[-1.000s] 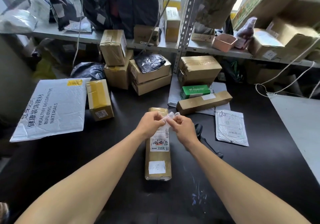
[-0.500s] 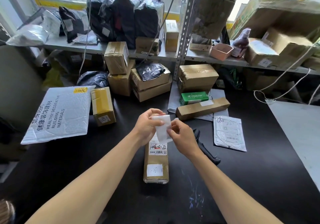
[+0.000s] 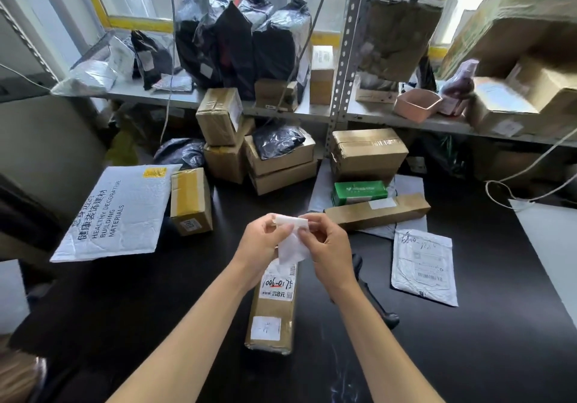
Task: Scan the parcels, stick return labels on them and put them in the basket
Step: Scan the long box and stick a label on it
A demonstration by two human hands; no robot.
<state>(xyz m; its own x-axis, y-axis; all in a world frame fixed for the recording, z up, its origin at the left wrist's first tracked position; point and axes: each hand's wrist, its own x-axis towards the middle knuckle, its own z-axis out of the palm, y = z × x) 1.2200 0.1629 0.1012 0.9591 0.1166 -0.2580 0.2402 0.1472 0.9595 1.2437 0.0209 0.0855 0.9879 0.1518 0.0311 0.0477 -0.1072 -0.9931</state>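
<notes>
Return label (image 3: 292, 240), a thin white slip, sits pinched between both of my hands above the dark table (image 3: 468, 324), directly over the far end of the long brown parcel (image 3: 273, 309) it is meant for. Reading left to right: a big white padded mailer (image 3: 115, 212) lies at the table's left edge, a small taped carton (image 3: 190, 199) stands just beside it, then my left hand (image 3: 260, 253), its thumb and fingertips curled onto the label's top left corner. The label hangs limp from that pinch, its top edge folded over. My right hand (image 3: 327, 253) nips the opposite corner, fingers bent round it, seemingly working the backing loose. Further right lie a long flat carton (image 3: 377, 212) and a grey mailer bag (image 3: 424, 268); a black handheld object, perhaps the scanner (image 3: 374, 302), shows partly behind my right forearm. No basket can be made out. I judge the label feather-light, floppy and prone to curling onto itself, so it is best kept taut by two corners and laid down from one edge. The parcel looks stiff and taped smooth, likely light enough for one hand; I would take it round the middle of its long sides.
</notes>
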